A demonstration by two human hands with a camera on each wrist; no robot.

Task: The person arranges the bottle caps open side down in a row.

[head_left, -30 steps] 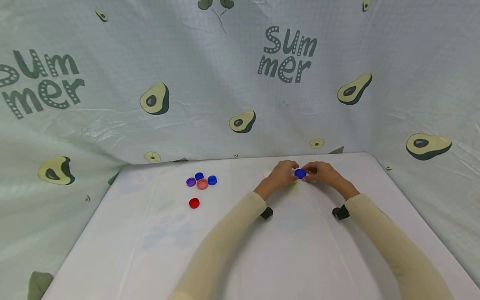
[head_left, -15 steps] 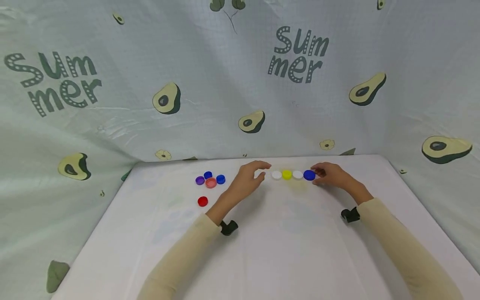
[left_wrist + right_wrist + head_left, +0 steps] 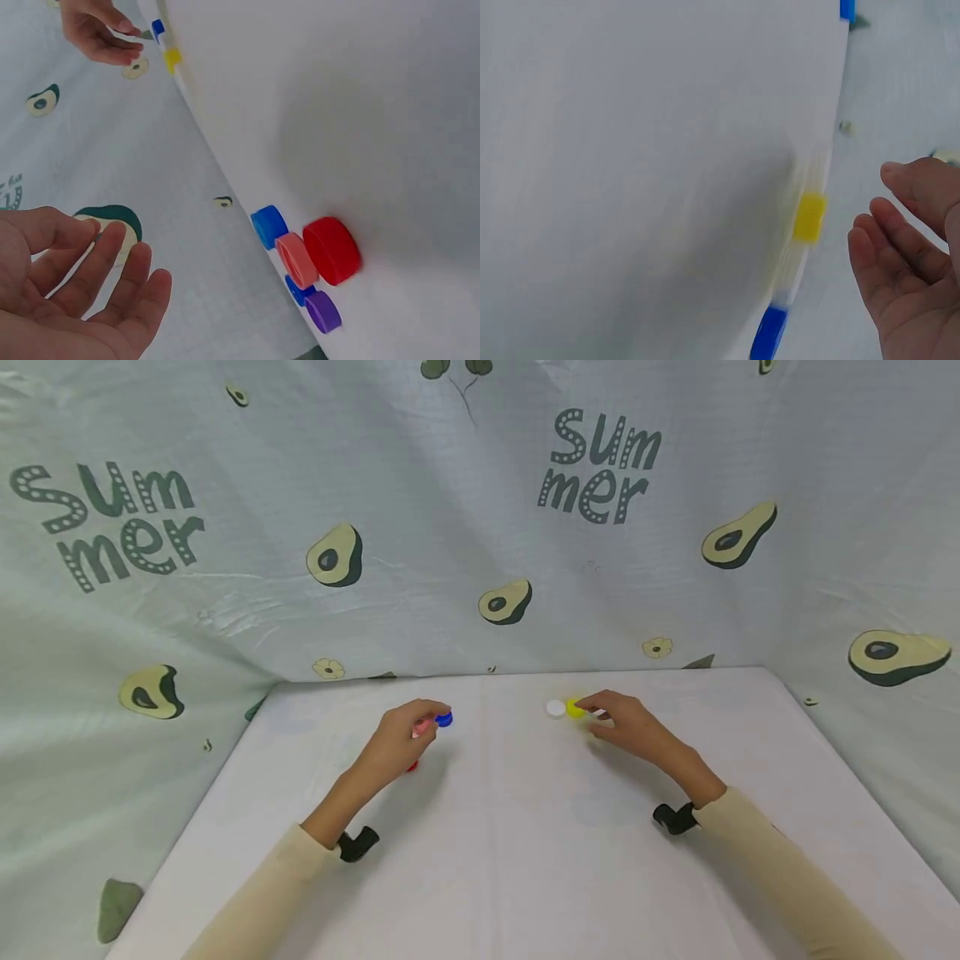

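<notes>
My left hand [image 3: 392, 742] hovers above the left group of plastic bottle caps, its fingers bent loosely around nothing. Partly behind it are a blue cap [image 3: 445, 719] and a pink cap [image 3: 421, 727]. The left wrist view shows that group whole: a red cap [image 3: 332, 251], a purple cap [image 3: 324, 312] and two blue ones. My right hand [image 3: 632, 727], also holding nothing, is over the row of caps at the back. That row has a white cap [image 3: 556, 709], a yellow cap [image 3: 575, 707], a second white one mostly hidden, and a dark blue cap [image 3: 769, 334].
A white-covered table [image 3: 525, 860] lies under both hands. Behind and beside it hangs a pale sheet [image 3: 420, 527] printed with avocados and lettering. Small black wrist devices [image 3: 358, 844] sit at both cuffs.
Both hands were at the dark blue cap of the right row. The left let go and moved left to the other caps; the right released the cap and moved left over the row.
</notes>
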